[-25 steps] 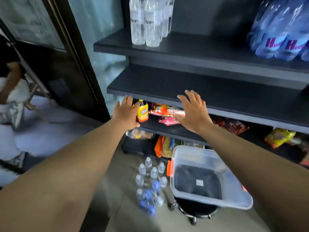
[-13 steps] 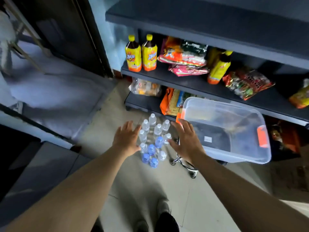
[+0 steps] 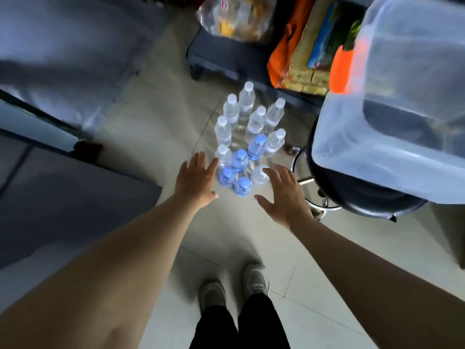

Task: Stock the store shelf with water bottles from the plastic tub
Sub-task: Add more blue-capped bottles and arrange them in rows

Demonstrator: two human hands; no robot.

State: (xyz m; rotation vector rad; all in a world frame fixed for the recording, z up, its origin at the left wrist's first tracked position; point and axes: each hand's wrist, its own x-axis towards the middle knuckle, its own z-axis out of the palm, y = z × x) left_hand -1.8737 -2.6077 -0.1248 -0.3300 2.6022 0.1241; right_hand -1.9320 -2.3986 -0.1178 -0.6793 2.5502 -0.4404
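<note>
A pale tiled floor [image 3: 141,137] was seen from above, filling most of the view. At the upper right, a large clear plastic tub [image 3: 392,79] with an orange latch [image 3: 340,70] was set on a round black stool with a chrome frame [image 3: 357,195]; the only thing made out through its clear walls was the dark seat below it. Along the top edge, the lowest level of a dark shelf unit [image 3: 216,56] was shown, with a clear bag of snacks [image 3: 236,18] and orange and yellow packets [image 3: 299,49] lying on it. Near the middle of the floor, a cluster of small clear plastic water bottles [image 3: 247,137] was stood upright, packed closely together, beside the stool and in front of the shelf unit; white caps were seen on those toward the shelf and blue caps on several nearer the person. Two bare forearms were stretched down toward this cluster. The left hand [image 3: 195,181] was held with fingers straight and spread, at the cluster's left edge, just beside a blue-capped bottle [image 3: 227,175], and nothing was gripped by it. The right hand [image 3: 285,195] was likewise held spread with fingers apart at the cluster's right edge, its fingertips over a white-capped bottle [image 3: 259,175]; whether that bottle was touched could not be told. At the bottom, two grey shoes [image 3: 255,279] and dark trouser legs were shown.
</note>
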